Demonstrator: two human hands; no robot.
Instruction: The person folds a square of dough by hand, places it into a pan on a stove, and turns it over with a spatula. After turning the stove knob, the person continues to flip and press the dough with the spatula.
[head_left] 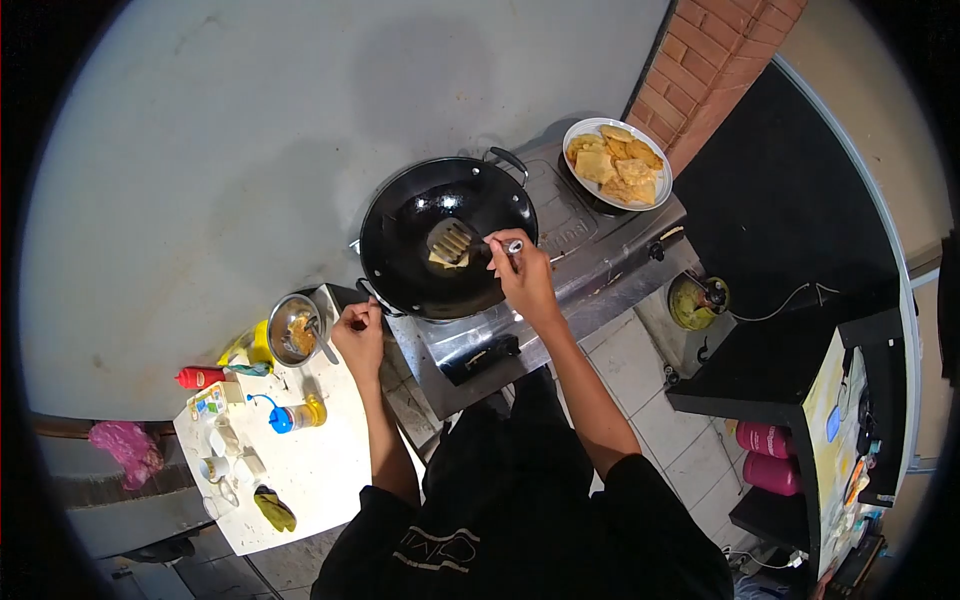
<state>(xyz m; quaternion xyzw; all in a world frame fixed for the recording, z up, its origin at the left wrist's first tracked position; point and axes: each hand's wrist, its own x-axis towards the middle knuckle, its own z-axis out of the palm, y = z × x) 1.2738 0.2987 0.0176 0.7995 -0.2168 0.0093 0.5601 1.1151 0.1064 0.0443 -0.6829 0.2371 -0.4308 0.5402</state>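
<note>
A black wok (410, 225) rests on the steel stove (590, 240). My right hand (518, 270) is closed around the handle of a slotted spatula (452, 240), whose head is inside the wok. Under and beside the spatula head lies a pale yellow piece of food (449, 261). My left hand (360, 328) is at the wok's near-left handle (374, 297), its fingers closed at the grip. A white plate (657, 199) of golden fried pieces (615, 165) stands on the stove's right side.
On the white table (345, 450) at left are a metal bowl (292, 330) with a spoon, a red bottle (199, 377), a blue-capped oil bottle (300, 415) and several small containers. A green bowl (690, 303) sits right of the stove. Pink containers (770, 473) stand on a shelf at right.
</note>
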